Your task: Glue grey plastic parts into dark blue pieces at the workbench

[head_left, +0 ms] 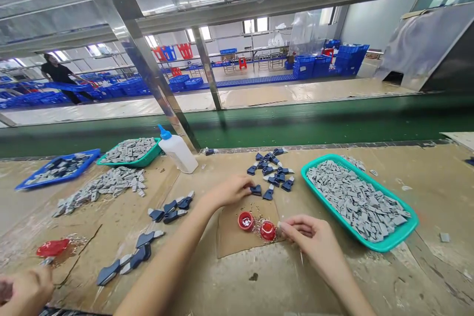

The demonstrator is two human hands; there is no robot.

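Observation:
My left hand reaches to the middle of the table, its fingertips closed on a dark blue plastic piece at the near edge of a loose pile of such pieces, many with grey tips. Thumb and fingers of my right hand pinch a small grey plastic piece, mostly hidden, beside the right-hand red cap. That cap and another red cap with shiny liquid inside stand on a cardboard sheet, with small silvery bits around them.
A green basket of grey pieces stands at right. At left are another green basket, a blue tray, a grey heap and a white squeeze bottle. A co-worker's hand is at lower left. Behind runs a green belt.

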